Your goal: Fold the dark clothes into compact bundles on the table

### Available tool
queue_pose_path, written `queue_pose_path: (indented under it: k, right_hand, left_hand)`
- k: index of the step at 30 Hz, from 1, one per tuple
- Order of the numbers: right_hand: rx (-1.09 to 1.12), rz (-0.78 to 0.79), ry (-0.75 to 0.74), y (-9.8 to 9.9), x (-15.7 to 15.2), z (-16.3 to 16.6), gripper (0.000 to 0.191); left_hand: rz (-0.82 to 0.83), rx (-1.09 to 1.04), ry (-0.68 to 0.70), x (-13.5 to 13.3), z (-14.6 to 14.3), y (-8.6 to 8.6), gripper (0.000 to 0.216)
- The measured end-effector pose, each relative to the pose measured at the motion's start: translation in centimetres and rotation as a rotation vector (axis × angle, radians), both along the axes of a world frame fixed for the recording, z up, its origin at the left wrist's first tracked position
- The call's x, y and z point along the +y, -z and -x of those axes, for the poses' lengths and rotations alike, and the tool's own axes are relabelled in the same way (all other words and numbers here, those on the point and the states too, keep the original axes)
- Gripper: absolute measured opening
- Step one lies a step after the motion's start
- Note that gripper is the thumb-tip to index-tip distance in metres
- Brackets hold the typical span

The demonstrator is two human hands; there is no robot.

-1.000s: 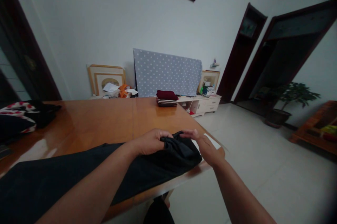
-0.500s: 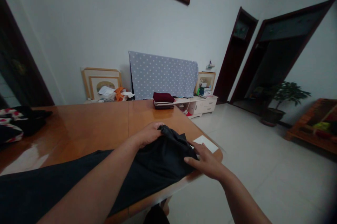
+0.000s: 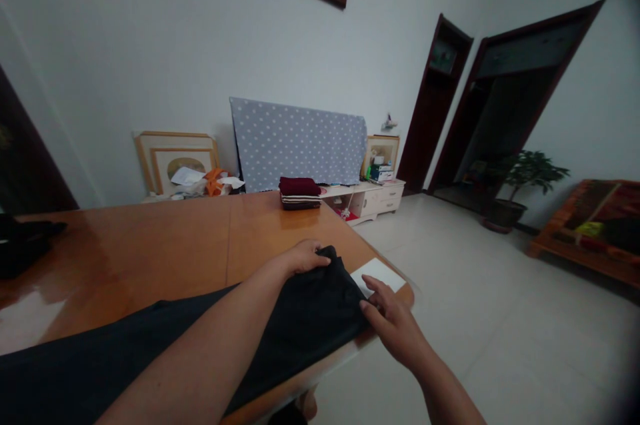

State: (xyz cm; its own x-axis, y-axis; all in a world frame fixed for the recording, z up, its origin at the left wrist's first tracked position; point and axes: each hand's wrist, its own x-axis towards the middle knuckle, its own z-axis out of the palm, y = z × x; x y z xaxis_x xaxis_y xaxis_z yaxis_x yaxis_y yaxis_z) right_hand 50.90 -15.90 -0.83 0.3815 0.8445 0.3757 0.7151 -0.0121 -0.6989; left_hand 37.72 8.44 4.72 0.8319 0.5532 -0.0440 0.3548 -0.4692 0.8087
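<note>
A long black garment lies along the near edge of the wooden table. My left hand grips its far corner at the right end, fingers curled over the cloth. My right hand rests with its fingertips on the garment's right edge, near the table's corner. A white sheet of paper lies just beyond my right hand.
A folded stack of clothes with a dark red top sits at the table's far edge. Dark clothing lies at the far left. Behind stand a dotted grey cover, picture frames and a low white cabinet. Tiled floor spreads right.
The bunched end of the garment has been flattened onto the table. My right hand moved from the top of the cloth down to its right edge. The view shifted right.
</note>
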Motion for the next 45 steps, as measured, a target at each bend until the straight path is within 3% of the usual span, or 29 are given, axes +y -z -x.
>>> queue_pose_path:
  k: [4, 9, 13, 20, 25, 29, 33, 36, 40, 45]
  right_hand:
    - [-0.003, -0.048, 0.063, 0.6, 0.3, 0.2, 0.056]
    - [-0.126, -0.086, 0.086, 1.1, -0.1, -0.2, 0.044]
    - [-0.153, -0.082, 0.167, 1.2, -0.5, -0.3, 0.04]
    - [-0.128, 0.015, 0.301, -0.5, 0.9, 0.1, 0.034]
    - [-0.167, -0.087, 0.238, -2.4, 2.6, 0.5, 0.032]
    - [-0.233, -0.133, 0.095, -4.6, 3.9, 3.1, 0.032]
    - [-0.325, -0.037, -0.087, -5.6, 5.6, 6.0, 0.038]
    - [-0.467, 0.132, -0.139, -4.6, 6.9, 6.4, 0.048]
    - [-0.556, 0.424, -0.042, -1.7, 7.9, 4.7, 0.06]
    - [-0.57, 0.524, 0.028, 0.5, 8.3, 3.1, 0.064]
  left_hand:
    - [-0.006, 0.032, 0.031, -0.3, -1.2, 0.5, 0.025]
    - [-0.065, 0.008, 0.049, -0.5, -2.6, 1.1, 0.025]
    - [-0.157, 0.045, -0.015, 0.0, -3.1, 1.8, 0.042]
    - [-0.361, 0.331, -0.14, -0.4, -3.4, 1.7, 0.047]
    - [-0.485, 0.124, -0.199, -0.6, -1.6, 1.3, 0.044]
    - [-0.503, -0.058, -0.27, 0.6, 2.8, 0.9, 0.032]
    - [-0.494, -0.09, -0.355, 1.5, 10.0, 0.5, 0.033]
    - [-0.524, -0.046, -0.453, 1.6, 16.5, 0.5, 0.036]
    - [-0.542, 0.057, -0.538, 1.4, 25.0, 1.2, 0.041]
    - [-0.578, 0.141, -0.632, 0.9, 34.0, 2.6, 0.045]
